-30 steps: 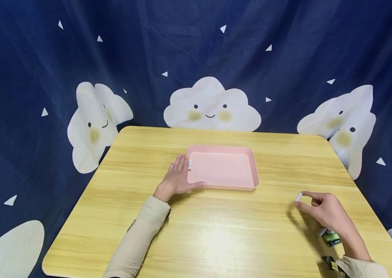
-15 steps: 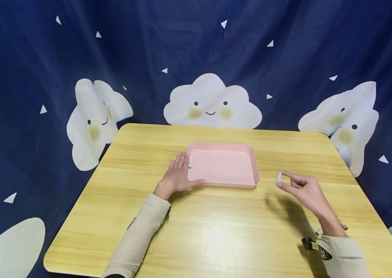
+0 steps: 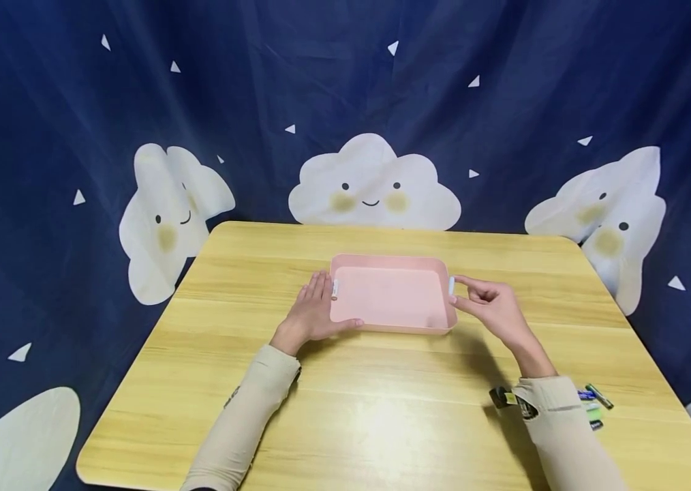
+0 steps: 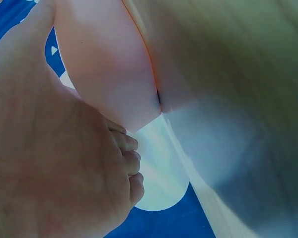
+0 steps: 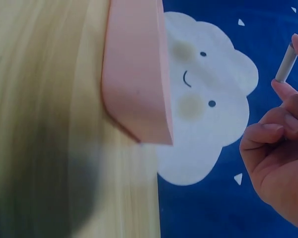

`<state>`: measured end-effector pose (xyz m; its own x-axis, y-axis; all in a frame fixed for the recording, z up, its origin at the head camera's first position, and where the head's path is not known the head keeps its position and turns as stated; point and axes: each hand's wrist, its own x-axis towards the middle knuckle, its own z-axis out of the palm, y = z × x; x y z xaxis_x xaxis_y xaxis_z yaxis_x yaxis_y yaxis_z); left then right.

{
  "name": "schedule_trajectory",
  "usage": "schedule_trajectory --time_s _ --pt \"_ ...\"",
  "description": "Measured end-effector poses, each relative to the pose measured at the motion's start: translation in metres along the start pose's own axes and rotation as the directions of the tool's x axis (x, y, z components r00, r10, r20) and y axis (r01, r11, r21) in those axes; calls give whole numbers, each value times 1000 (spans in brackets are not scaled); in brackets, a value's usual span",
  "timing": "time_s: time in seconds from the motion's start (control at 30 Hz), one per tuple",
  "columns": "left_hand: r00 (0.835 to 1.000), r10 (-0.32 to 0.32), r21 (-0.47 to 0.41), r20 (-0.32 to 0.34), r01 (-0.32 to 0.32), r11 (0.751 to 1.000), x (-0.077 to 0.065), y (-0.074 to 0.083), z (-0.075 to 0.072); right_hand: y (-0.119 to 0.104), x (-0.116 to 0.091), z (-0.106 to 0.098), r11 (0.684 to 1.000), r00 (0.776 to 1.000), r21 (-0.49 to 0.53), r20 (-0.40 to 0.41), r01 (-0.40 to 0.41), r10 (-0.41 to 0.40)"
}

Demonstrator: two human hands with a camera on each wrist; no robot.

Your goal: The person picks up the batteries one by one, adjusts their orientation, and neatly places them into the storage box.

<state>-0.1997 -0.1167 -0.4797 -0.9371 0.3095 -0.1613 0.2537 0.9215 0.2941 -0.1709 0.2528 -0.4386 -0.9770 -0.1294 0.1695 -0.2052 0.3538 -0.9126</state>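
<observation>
A shallow pink tray (image 3: 391, 300) lies on the wooden table. Along its left wall rests a small white battery (image 3: 335, 290). My left hand (image 3: 313, 314) rests against the tray's left end with straight fingers, its thumb along the front rim. In the left wrist view the palm (image 4: 59, 148) is close beside the pink wall (image 4: 107, 59). At the tray's right rim, my right hand (image 3: 495, 310) pinches another white battery (image 3: 452, 286) by its ends between thumb and forefinger. The right wrist view shows this battery (image 5: 286, 63) held upright above the rim level, the other fingers curled.
Several batteries (image 3: 593, 411), green, blue and dark, lie on the table's right side, partly hidden by the right sleeve (image 3: 566, 429). A dark blue curtain (image 3: 321, 68) with white clouds hangs behind the table (image 3: 247, 273).
My right hand has carried the white battery leftward and away from me, from beside the loose batteries to the tray's right rim. My left hand and the tray have stayed in place.
</observation>
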Motion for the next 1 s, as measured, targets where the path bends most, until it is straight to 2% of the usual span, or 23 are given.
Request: schedule_trajectory --time_s 0.3,0.43,0.67,1.0 --pt "1000 0 -41 15 1 999 1 -2 1 -7 23 21 992 997 122 60 32 -40" --pt "1000 2 -30 16 -1 1000 3 -4 4 -11 33 32 987 995 153 75 47 -59" --pt "1000 6 11 3 -6 1000 9 -8 11 -18 48 53 983 993 170 87 62 -77" --pt "1000 -1 2 16 1 1000 5 -3 5 -17 64 80 982 990 181 125 47 -70"
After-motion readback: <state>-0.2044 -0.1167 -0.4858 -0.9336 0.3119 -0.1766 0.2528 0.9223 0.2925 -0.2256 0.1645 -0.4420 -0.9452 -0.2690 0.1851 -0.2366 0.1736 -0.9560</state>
